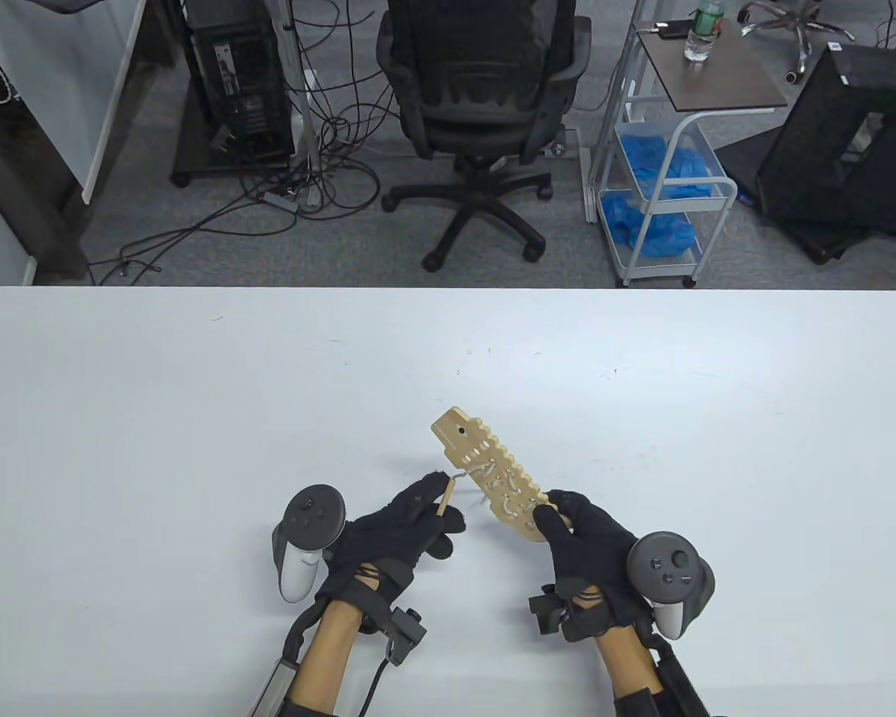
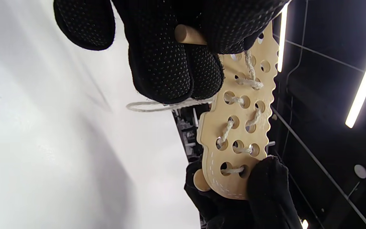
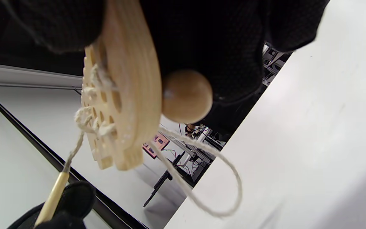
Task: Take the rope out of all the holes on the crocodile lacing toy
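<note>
Above the white bench (image 1: 194, 388), a laced crocodile toy was held between two gloved hands.

At the left, the left hand (image 1: 407, 523) was closed round the wooden needle (image 1: 445, 496) at the rope's free end, its fingers pinching the stick, apparently so that the rope (image 2: 226, 132) could be drawn back out of the holes. A slack loop of rope hung beneath the board. To the right, the crocodile lacing toy (image 1: 493, 478) was kept lifted off the bench and tilted, head away from the person, gripped at its tail end by the right hand (image 1: 586, 534), presumably to steady it against the pull. A wooden bead (image 3: 186, 95) was seen at that tail end. Rope was still threaded through many holes, so most unlacing seemed left. Beyond the bench, an office chair (image 1: 485, 97) and a cart (image 1: 661, 187) stood well apart, obstructing nothing.
</note>
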